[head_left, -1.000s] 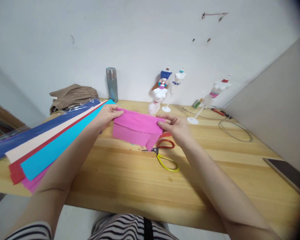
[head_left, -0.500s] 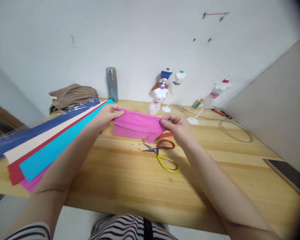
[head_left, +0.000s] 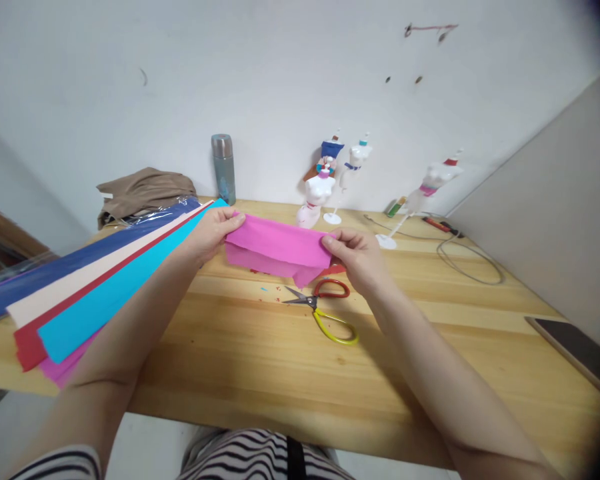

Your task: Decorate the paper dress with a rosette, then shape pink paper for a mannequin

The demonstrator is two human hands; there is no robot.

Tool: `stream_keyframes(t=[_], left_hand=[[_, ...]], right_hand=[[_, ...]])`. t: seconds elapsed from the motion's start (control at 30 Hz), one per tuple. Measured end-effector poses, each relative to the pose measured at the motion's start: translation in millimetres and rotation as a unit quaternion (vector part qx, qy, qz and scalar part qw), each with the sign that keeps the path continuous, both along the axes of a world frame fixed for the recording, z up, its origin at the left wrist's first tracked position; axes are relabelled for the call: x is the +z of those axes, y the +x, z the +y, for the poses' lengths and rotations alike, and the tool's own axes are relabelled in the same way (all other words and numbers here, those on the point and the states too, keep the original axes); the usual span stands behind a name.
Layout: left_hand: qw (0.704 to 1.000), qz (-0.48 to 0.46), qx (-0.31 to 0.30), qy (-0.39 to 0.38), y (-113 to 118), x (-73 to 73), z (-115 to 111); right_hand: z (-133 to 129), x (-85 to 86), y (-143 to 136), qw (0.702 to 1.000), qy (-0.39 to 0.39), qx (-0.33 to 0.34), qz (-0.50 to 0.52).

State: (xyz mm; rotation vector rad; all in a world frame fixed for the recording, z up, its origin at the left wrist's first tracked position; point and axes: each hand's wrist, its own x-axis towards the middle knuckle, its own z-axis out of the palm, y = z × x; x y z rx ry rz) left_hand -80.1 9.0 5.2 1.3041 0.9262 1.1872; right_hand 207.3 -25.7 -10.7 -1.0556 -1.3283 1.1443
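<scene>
A folded piece of pink fabric (head_left: 280,243) is stretched between my two hands above the table. My left hand (head_left: 215,230) pinches its upper left corner between thumb and fingers. At the upper right corner, my right hand (head_left: 353,253) grips it the same way. The lower layer of the fabric hangs down, with a pointed corner near the right. Below it on the table lie scissors (head_left: 310,302) with one red and one yellow handle, their blades apart. Red scraps lie partly hidden behind the fabric.
Several small white mannequins (head_left: 320,191) stand at the back. Coloured fabric strips (head_left: 105,293) fan out under my left arm. A bottle (head_left: 223,170) and brown cloth (head_left: 147,193) are at back left; a cable (head_left: 445,257) and a phone (head_left: 575,350) lie at right.
My left hand has shifted slightly to the left and up, pulling the pink fabric a little more taut and tilted. My right hand has barely moved.
</scene>
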Motion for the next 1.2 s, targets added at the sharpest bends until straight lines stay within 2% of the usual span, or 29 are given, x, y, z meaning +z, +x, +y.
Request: stream_keyframes(t=[0.17,0.3,0.4,0.53,0.6,0.7,0.8,0.87,0.97,1.03,1.13,1.2], left_hand=[[0.999,-0.040,0.015,-0.022,1,0.1,2],[0.995,-0.086,0.021,-0.053,4,-0.7,2],[0.988,-0.119,0.033,-0.096,10,-1.4,0],[0.984,-0.101,0.045,-0.143,13,-7.4,2],[0.992,-0.052,0.049,-0.103,10,-8.8,4],[0.994,0.097,0.044,0.023,5,-1.2,-3],[0.948,0.289,-0.038,0.126,12,13.1,-24],[0.915,0.359,-0.098,0.155,24,18.2,-41],[0.900,0.343,-0.170,0.208,46,12.8,-58],[0.903,0.320,-0.187,0.216,57,3.8,-62],[0.929,0.290,-0.135,0.187,65,-6.3,-61],[0.944,0.271,-0.085,0.166,65,-6.3,-57]], right_hand=[[-7,4.1,0,0.999,0.020,0.029,0.012],[-12,10.0,-1,0.993,0.045,0.095,0.049],[-12,8.2,-4,0.990,0.046,0.133,0.021],[-6,-1.2,-8,0.995,0.019,0.101,0.010],[-4,-2.2,-6,0.996,0.018,0.088,0.007],[-9,4.7,-1,0.995,0.038,0.092,-0.032],[-21,15.0,-2,0.992,0.051,0.090,-0.075],[-29,19.9,-6,0.990,0.049,0.101,-0.081],[-36,23.0,-12,0.990,0.042,0.127,-0.054],[-37,23.8,-13,0.991,0.039,0.127,-0.031],[-37,26.3,-8,0.992,0.040,0.118,-0.016],[-36,29.1,-3,0.992,0.039,0.119,-0.018]])
